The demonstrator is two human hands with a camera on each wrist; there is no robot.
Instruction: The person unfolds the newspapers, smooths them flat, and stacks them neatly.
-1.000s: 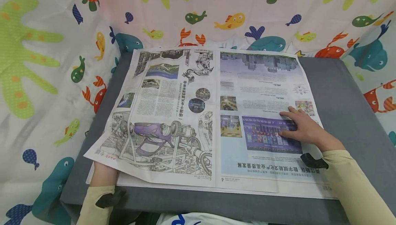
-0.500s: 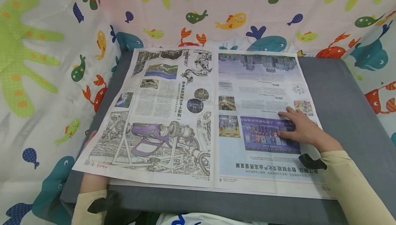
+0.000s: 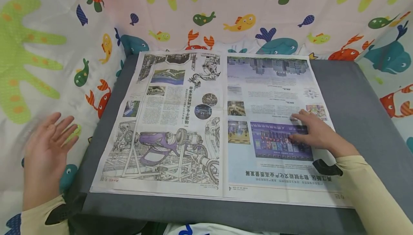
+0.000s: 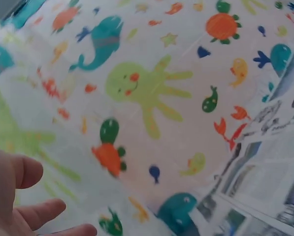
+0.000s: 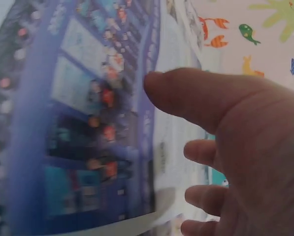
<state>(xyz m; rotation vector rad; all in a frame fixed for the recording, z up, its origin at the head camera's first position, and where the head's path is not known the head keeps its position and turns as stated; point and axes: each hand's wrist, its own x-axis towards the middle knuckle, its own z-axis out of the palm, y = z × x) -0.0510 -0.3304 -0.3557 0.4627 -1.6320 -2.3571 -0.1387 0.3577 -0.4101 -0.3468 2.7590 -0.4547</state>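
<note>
A newspaper (image 3: 167,113) lies spread across the table, its left page printed with a purple car drawing and its right page with colour photos. In the head view my left hand (image 3: 48,156) is raised off the table's left side, palm up, fingers spread, holding nothing. The left wrist view shows the same hand (image 4: 18,201) apart from the paper. My right hand (image 3: 316,132) rests on the right page, by the purple photo, fingers extended. Close up in the right wrist view, the thumb and fingertips of that hand (image 5: 255,137) lie by the page.
The grey table (image 3: 351,102) shows around the newspaper. A curtain (image 3: 180,12) printed with sea animals hangs behind it and along both sides. Dark straps circle both sleeved wrists.
My left hand has come out from under the newspaper's lower left corner and moved left. That corner, lifted before, now lies down. The right hand stays in place.
</note>
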